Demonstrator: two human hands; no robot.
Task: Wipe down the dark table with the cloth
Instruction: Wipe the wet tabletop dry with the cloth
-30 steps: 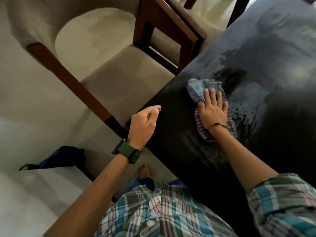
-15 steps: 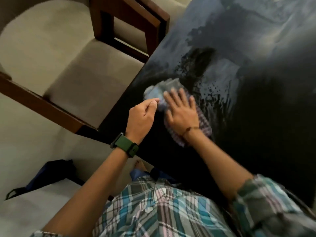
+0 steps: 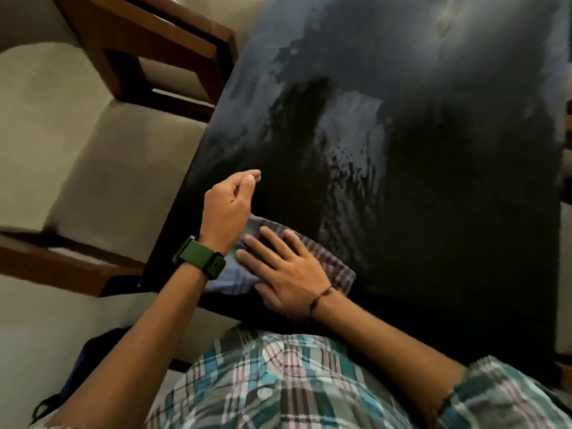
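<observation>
With the flat, open right hand (image 3: pixel 286 274) pressing the cloth (image 3: pixel 328 261) at the table (image 3: pixel 433 243) corner and the loosely curled, empty left hand (image 3: pixel 229 205) hovering, the cloth may slip off the near edge.

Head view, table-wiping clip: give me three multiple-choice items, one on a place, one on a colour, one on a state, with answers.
1. Where does the cloth lie?
A. the table's near left corner
B. the chair seat
C. the floor
2. What colour is the watch strap?
A. red
B. green
C. white
3. How does the right hand meet the cloth?
A. bunches it in a fist
B. presses it flat
C. hovers clear

Answers: 1 A, it lies on the dark table by that corner. 2 B, plainly green. 3 B, straight fingers lie on it.
</observation>
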